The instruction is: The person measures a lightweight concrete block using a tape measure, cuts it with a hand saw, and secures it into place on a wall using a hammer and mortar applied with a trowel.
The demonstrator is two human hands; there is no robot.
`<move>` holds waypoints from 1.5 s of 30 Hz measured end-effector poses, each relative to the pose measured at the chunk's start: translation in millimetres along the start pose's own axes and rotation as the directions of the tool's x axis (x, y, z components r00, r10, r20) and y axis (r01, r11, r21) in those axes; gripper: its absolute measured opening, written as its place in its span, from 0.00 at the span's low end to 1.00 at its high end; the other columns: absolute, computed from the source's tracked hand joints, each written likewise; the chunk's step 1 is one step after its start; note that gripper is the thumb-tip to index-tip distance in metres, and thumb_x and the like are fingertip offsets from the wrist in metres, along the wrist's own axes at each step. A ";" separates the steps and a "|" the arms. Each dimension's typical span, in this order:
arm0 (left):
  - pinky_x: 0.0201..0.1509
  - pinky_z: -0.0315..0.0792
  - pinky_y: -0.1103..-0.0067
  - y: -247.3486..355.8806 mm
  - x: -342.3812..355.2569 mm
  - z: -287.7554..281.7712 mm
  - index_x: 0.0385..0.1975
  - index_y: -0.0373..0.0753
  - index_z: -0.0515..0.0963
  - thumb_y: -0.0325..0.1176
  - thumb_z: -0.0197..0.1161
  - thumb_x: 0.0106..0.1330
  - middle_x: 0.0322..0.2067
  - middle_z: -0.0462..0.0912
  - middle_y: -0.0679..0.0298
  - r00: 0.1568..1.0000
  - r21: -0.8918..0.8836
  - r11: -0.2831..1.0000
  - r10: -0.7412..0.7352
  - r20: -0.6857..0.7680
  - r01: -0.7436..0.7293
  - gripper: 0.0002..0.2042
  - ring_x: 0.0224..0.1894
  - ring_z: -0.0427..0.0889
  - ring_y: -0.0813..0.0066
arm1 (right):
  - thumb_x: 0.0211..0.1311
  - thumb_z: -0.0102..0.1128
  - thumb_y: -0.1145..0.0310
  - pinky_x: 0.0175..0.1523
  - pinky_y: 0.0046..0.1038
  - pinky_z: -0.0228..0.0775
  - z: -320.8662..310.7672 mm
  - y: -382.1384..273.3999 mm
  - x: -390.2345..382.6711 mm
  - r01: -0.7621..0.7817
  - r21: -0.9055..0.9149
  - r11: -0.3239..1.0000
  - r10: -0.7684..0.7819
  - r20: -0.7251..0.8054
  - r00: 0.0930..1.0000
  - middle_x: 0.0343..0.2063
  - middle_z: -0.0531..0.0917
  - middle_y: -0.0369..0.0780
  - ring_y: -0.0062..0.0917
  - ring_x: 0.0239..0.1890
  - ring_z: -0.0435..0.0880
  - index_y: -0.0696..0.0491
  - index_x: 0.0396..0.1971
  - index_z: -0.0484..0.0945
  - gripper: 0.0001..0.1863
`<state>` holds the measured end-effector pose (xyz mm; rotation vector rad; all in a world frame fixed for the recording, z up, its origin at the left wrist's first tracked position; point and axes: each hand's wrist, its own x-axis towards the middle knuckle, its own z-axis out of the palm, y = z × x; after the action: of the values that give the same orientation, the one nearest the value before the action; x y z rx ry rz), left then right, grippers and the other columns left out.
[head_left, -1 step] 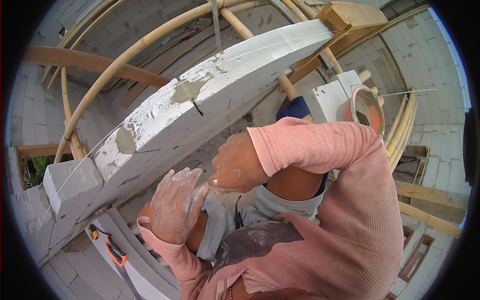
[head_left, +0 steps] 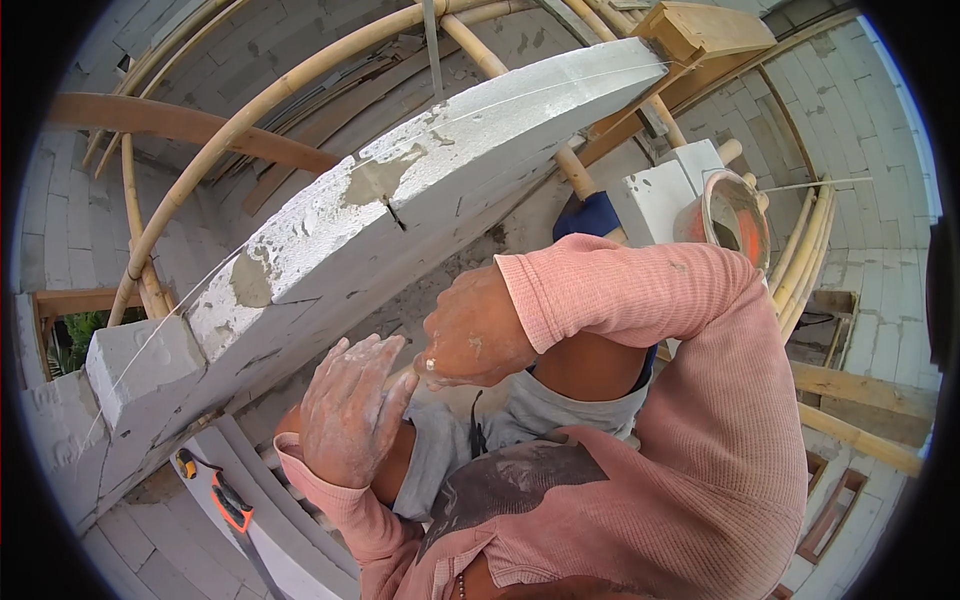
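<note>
Lower centre: left hand [head_left: 352, 410] released, fingers spread, mortar-dusted, holding nothing. Right hand [head_left: 475, 330] just beside it, clenched loosely; whether it grips anything, cannot tell. Handsaw [head_left: 232, 510] with orange handle at lower left. Above hands: white block wall [head_left: 400, 200], long axis running lower left to upper right, mortar patches on top. Upper right: orange bucket [head_left: 735, 215], grey mortar inside. Bamboo poles [head_left: 250, 115] arc behind.

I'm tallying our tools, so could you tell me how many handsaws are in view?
1. A handsaw with an orange and black handle lies at the lower left, below the left hand. Others may be hidden behind the block wall.
</note>
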<state>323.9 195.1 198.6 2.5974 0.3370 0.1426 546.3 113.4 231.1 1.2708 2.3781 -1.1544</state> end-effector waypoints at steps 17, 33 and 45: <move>0.70 0.70 0.64 -8.7 -20.6 6.6 0.56 0.42 0.80 0.30 0.68 0.63 0.49 0.86 0.60 0.994 -0.008 1.000 0.008 -0.109 -0.009 0.20 0.57 0.83 0.63 | 0.70 0.59 0.62 0.47 0.41 0.80 -2.0 -3.5 4.5 0.055 -0.050 0.997 -0.057 -0.041 0.998 0.44 0.84 0.45 0.44 0.42 0.87 0.56 0.56 0.74 0.20; 0.66 0.71 0.62 -8.1 -49.6 -2.7 0.37 0.40 0.78 0.31 0.62 0.67 0.23 0.83 0.64 0.924 -0.266 0.934 0.135 -0.358 -0.240 0.04 0.31 0.86 0.60 | 0.57 0.63 0.72 0.46 0.45 0.77 -6.9 6.5 29.9 -0.009 0.128 0.992 0.008 0.006 1.000 0.41 0.85 0.52 0.51 0.43 0.85 0.60 0.54 0.76 0.23; 0.58 0.79 0.68 -31.7 -165.4 -13.4 0.45 0.34 0.76 0.37 0.61 0.76 0.38 0.86 0.53 0.239 -0.610 0.542 -0.603 -0.761 -0.578 0.12 0.46 0.88 0.62 | 0.68 0.62 0.65 0.43 0.45 0.76 -20.3 -16.3 61.6 -0.174 0.103 0.979 0.165 0.096 0.982 0.39 0.85 0.55 0.54 0.39 0.84 0.61 0.49 0.78 0.17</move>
<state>155.6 184.3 188.1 1.0488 0.5225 1.6154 499.7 160.6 222.4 1.3971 2.1239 -1.2762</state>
